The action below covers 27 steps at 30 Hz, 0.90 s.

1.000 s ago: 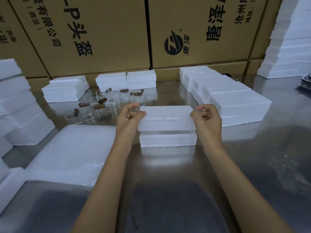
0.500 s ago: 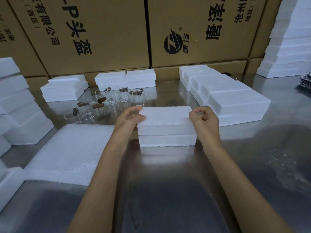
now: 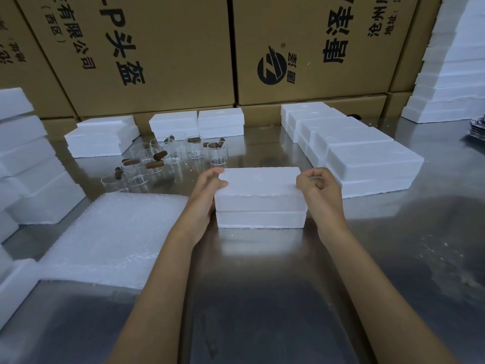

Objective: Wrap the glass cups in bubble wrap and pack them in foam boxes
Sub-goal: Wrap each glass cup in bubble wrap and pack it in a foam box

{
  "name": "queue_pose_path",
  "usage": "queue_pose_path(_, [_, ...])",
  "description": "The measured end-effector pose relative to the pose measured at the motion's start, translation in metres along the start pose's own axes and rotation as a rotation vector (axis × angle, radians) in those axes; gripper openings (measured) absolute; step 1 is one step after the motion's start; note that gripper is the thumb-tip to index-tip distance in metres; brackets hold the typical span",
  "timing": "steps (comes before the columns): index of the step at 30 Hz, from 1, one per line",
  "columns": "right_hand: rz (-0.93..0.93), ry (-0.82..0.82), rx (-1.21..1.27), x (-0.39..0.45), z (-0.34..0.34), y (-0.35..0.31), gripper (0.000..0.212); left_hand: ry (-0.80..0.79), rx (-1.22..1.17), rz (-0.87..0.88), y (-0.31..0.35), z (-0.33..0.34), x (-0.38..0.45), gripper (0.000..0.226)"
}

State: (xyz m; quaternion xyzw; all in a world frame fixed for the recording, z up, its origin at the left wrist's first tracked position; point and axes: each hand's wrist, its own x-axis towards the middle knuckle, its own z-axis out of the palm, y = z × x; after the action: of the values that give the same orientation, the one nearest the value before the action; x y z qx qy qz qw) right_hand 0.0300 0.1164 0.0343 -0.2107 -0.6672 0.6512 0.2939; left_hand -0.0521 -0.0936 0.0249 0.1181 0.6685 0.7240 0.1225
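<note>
The foam box (image 3: 259,198) sits on the desk (image 3: 262,285) between both hands: left hand (image 3: 207,193) and right hand (image 3: 319,190) fingers curl onto its lid's (image 3: 259,179) ends, gripping it.

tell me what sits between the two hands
In the head view, a closed foam box sits between the left hand and right hand, both gripping its lid's ends.

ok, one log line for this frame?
step: closing foam box | left hand: grips lid end | right hand: pinches lid end | glass cups: unwrapped behind
</note>
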Motion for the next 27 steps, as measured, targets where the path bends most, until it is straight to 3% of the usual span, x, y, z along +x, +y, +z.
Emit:
queue_pose_path(16, [-0.031, 0.002, 0.033, 0.0014, -0.0005, 0.0032, 0.006, -0.083, 0.126, 0.044, -0.0043, -0.0029, -0.0008, 0.028])
queue_pose_path(27, [-0.005, 0.011, 0.003, 0.0026, -0.0012, 0.0033, 0.009, -0.019, 0.233, 0.106, -0.0053, -0.0018, 0.0004, 0.028])
